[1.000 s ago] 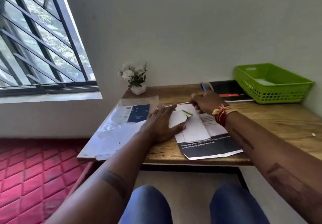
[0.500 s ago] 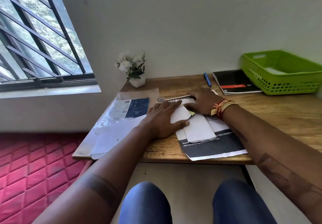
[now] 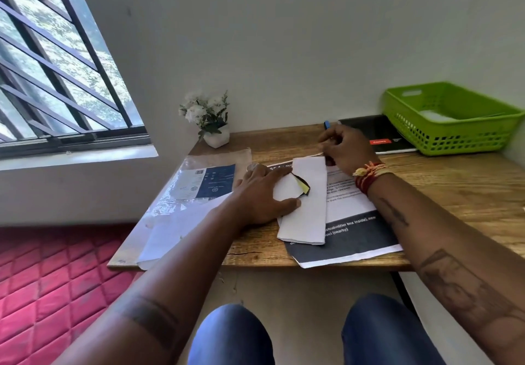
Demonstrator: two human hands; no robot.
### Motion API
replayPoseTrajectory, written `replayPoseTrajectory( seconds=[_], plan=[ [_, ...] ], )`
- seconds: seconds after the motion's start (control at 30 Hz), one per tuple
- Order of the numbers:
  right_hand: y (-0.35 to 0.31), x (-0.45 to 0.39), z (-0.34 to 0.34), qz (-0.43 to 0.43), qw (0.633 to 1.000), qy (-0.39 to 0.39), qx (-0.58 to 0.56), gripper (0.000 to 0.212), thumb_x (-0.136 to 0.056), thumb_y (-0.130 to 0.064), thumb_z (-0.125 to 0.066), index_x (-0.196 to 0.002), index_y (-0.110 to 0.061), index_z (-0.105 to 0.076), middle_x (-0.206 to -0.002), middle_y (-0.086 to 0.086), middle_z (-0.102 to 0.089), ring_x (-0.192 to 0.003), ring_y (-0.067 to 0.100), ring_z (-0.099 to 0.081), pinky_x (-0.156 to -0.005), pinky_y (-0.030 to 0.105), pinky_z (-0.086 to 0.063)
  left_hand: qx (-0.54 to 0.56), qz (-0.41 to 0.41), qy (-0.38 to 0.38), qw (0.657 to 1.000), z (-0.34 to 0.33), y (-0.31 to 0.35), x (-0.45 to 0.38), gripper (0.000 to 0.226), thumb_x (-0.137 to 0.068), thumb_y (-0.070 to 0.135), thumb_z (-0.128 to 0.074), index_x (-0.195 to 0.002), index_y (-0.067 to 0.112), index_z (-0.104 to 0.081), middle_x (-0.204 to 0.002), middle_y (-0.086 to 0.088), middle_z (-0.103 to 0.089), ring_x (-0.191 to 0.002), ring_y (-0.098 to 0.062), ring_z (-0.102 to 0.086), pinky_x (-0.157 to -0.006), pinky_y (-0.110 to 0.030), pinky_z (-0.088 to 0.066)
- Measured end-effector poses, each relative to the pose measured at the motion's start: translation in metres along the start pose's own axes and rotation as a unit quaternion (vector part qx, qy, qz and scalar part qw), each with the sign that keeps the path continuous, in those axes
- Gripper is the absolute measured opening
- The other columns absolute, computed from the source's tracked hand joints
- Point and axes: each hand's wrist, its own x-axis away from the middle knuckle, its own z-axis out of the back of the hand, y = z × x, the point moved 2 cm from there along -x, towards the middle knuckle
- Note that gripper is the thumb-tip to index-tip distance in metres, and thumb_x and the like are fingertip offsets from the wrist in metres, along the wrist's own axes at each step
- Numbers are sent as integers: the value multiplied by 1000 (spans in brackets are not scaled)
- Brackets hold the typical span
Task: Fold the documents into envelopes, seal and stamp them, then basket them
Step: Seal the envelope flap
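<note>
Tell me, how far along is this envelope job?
Done: something white already lies in the green basket, perhaps finished envelopes. In hand: the left hand presses on a white envelope while the right hand works at its far end, on the printed sheet. Left: sealing, stamping, basketing it; no stamp shows.

On the printed sheet we can read, white on its dark band, "box inside), new" and "(nearby)" — its other lines and the black notebook's red label stay too blurred for us.
</note>
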Motion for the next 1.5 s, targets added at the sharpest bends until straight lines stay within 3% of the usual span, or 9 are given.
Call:
replayPoseTrajectory(
  seconds=[0.1, 0.2, 0.37, 0.57, 0.8, 1.17, 1.23, 1.37, 1.5],
  plan=[
    [4, 2, 8, -79, 991, 5, -105, 9, -92, -15, -72, -99, -18, -67, -96, 18, -70, -69, 21, -67, -58, 29, -60, 17, 11, 14, 1000, -2, 0, -2, 88, -82, 79, -59, -156, 49, -23, -156, -4, -32, -149, -29, -24, -121, -56, -25],
    [6, 4, 4, -46, 990, -98, 96, 30, -88, -41, -75, -110, -21, -69, -94, 2, -69, -75, 14, -63, -65, 25, -50, 29, 11, 36, 999, -7, -2, -1, 86, -83, 78, -60, -156, 49, -24, -155, -2, -33, -149, -28, -23, -121, -55, -24],
    [-3, 5, -10, 32, 941, -171, 289, 45, -87, -42, -75, -124, -19, -67, -110, -2, -64, -98, 15, -57, -84, 25, -41, 33, 14, 42, 998, -9, -2, -1, 86, -84, 77, -58, -157, 49, -22, -159, -2, -30, -151, -30, -21, -120, -54, -21],
    [-1, 3, -6, 14, 955, -172, 243, 11, -92, -22, -72, -100, -16, -76, -96, -2, -71, -93, 15, -63, -79, 24, -40, 43, 19, 35, 998, -9, 0, 0, 89, -84, 75, -61, -158, 49, -18, -163, -2, -26, -153, -31, -18, -123, -56, -19],
    [-9, 9, -11, 19, 940, -155, 303, 26, -92, -40, -68, -99, -15, -72, -95, 2, -69, -92, 20, -64, -79, 30, -49, 19, 1, 51, 999, -11, 3, 5, 83, -89, 74, -55, -159, 46, -18, -164, -3, -27, -153, -32, -20, -122, -53, -19],
    [-22, -5, 5, -75, 934, -216, 273, 31, -93, -33, -68, -106, -6, -76, -105, 7, -72, -95, 23, -65, -86, 34, -53, 37, -6, 66, 997, -10, 4, 9, 85, -89, 73, -56, -159, 43, -20, -163, -1, -28, -152, -29, -23, -123, -53, -20],
    [-17, -9, 12, -117, 953, -182, 213, 32, -95, -28, -66, -114, -3, -70, -107, 12, -69, -84, 21, -62, -73, 30, -52, 37, -8, 67, 997, -10, 4, 10, 84, -88, 75, -56, -159, 44, -20, -163, -1, -28, -152, -29, -23, -122, -53, -21],
    [-5, 1, 11, -179, 980, -85, 11, 32, -90, -22, -71, -115, -2, -68, -116, 18, -70, -97, 27, -68, -92, 44, -57, 31, -6, 57, 998, -10, 4, 9, 82, -89, 76, -53, -158, 48, -19, -164, -1, -26, -152, -29, -22, -122, -53, -20],
    [-8, 26, 4, -255, 927, -159, -224, 50, -86, -7, -76, -132, -12, -57, -119, 18, -71, -97, 35, -74, -81, 53, -61, 43, -3, 70, 997, -11, 3, 9, 83, -88, 77, -54, -157, 45, -22, -163, 1, -29, -151, -29, -26, -121, -53, -23]
  ],
)
